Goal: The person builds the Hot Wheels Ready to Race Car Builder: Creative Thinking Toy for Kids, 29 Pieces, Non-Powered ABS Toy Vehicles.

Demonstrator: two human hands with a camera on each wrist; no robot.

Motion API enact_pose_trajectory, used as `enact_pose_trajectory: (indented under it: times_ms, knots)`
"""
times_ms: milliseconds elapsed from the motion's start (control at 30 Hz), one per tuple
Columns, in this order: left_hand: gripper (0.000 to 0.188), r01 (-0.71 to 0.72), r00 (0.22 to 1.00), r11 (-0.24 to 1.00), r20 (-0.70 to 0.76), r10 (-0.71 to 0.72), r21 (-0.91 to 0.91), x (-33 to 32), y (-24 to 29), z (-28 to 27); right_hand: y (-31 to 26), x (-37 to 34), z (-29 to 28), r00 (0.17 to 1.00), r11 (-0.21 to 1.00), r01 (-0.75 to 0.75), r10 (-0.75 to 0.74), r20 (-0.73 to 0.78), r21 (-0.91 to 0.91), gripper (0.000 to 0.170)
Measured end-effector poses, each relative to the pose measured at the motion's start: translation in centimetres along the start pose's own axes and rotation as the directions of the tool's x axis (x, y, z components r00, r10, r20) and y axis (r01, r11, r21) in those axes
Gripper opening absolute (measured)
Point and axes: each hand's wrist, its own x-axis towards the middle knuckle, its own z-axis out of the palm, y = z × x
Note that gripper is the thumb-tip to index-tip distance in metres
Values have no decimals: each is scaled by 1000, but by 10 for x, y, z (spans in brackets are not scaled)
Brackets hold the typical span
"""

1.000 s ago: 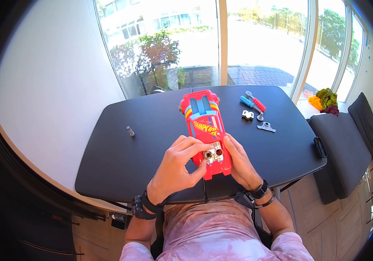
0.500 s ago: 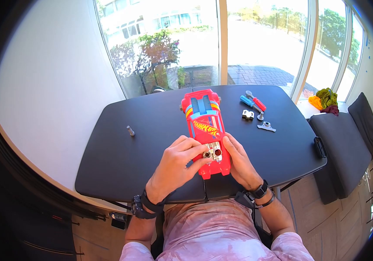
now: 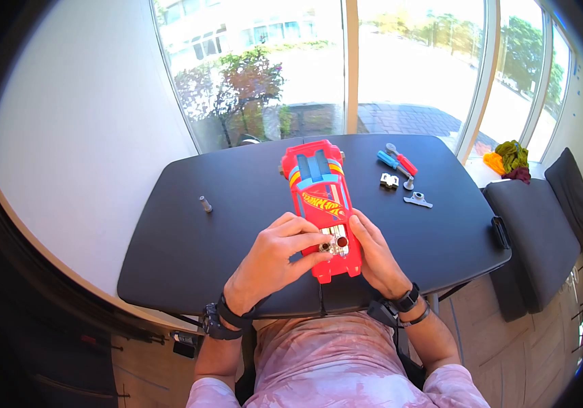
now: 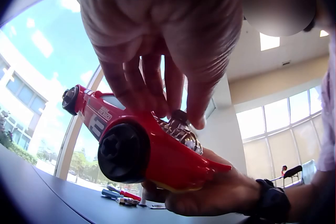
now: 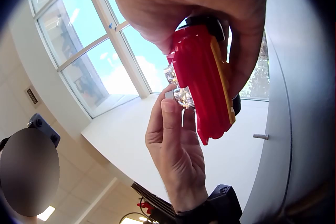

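In front of a pink-and-white tie-dyed shirt (image 3: 325, 353), two bare hands work above the near edge of a flat black bench (image 3: 189, 251). The left hand's (image 3: 278, 255) grip is drawn to a pinch, thumb and fingertips on a small metallic-looking cylinder (image 4: 179, 115) at the chrome-coloured engine block (image 3: 338, 249). The right hand (image 3: 378, 257) curls its grip round the side of a red plastic toy car (image 3: 324, 202) with yellow and blue stripes and black wheels, holding it up off the bench, engine end toward the body. Further out, a short grey cylindrical peg (image 3: 206, 204) stands upright on the left part of the bench, well apart from the car. On the right lie a flat grey bracket (image 3: 418, 200) with a round boss, a silver-coloured notched block (image 3: 389, 180), a blue-handled tool (image 3: 388, 159) and a red-handled tool (image 3: 406, 164), these two side by side. Past the bench's right edge is a dark grey cushioned seat (image 3: 533, 231); behind everything, tall clear windows (image 3: 414, 61).
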Motion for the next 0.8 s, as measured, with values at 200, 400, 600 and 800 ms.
enact_pose_trajectory:
  times_ms: [200,400,600,800]
  knots:
    - [31,71,991,984,-127,-51,160,10,-3,-41,0,-2,5,1000,1000,15,-16,-24,-10,51]
    - [22,101,921,729,214,-327,676,-2,-122,-85,1,-2,2,1000,1000,-2,2,-22,-12,53]
    - [13,21,800,344,190,-569,939,-55,-226,-94,1,-2,3,999,1000,-6,6,-39,-7,54]
    - [12,140,846,399,100,-523,906,-64,-235,-101,0,0,4,1000,1000,-4,4,-27,1,55]
